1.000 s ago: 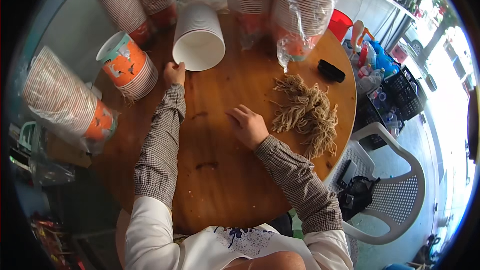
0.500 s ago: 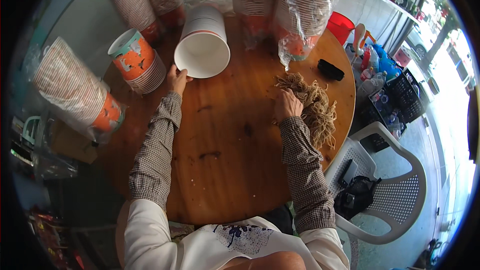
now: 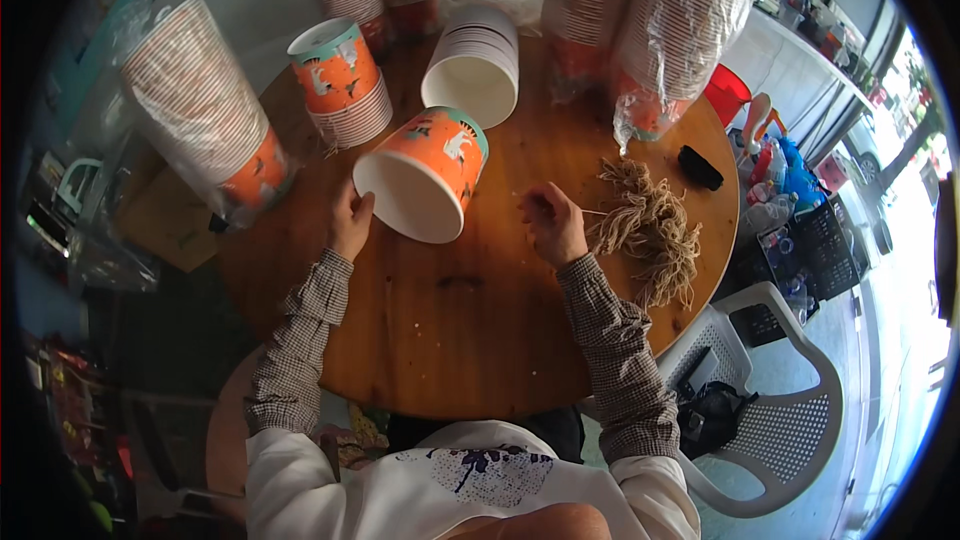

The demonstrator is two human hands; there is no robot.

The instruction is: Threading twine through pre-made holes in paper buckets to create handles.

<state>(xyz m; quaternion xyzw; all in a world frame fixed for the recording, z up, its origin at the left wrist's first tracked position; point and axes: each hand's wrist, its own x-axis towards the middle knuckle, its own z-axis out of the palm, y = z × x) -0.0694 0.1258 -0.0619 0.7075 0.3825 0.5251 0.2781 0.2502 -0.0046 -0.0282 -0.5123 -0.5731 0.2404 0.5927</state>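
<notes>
My left hand (image 3: 350, 222) grips the rim of an orange paper bucket (image 3: 440, 155) with a teal band and a white bird pattern. The bucket lies tilted on its side, its white open mouth facing me and to the left. My right hand (image 3: 556, 228) has curled fingers, and a thin tan string (image 3: 595, 212) runs from it to a tangled pile of strings (image 3: 655, 230) on the right of the table. Behind the held bucket, a nested stack of white-lined paper buckets (image 3: 482, 45) lies on its side. An orange bucket stack (image 3: 340, 85) stands upside down at the left.
Plastic-wrapped bucket stacks (image 3: 200, 90) stand along the left and back of the round wooden table (image 3: 450, 340). A black object (image 3: 700, 168) lies beyond the strings. To the right are a red bucket (image 3: 727, 95), a white plastic chair (image 3: 785, 390) and black crates (image 3: 815, 250).
My left hand has drawn one bucket away from the lying stack, toward me. My right hand has lifted left from the string pile with a strand. The whole view has shifted.
</notes>
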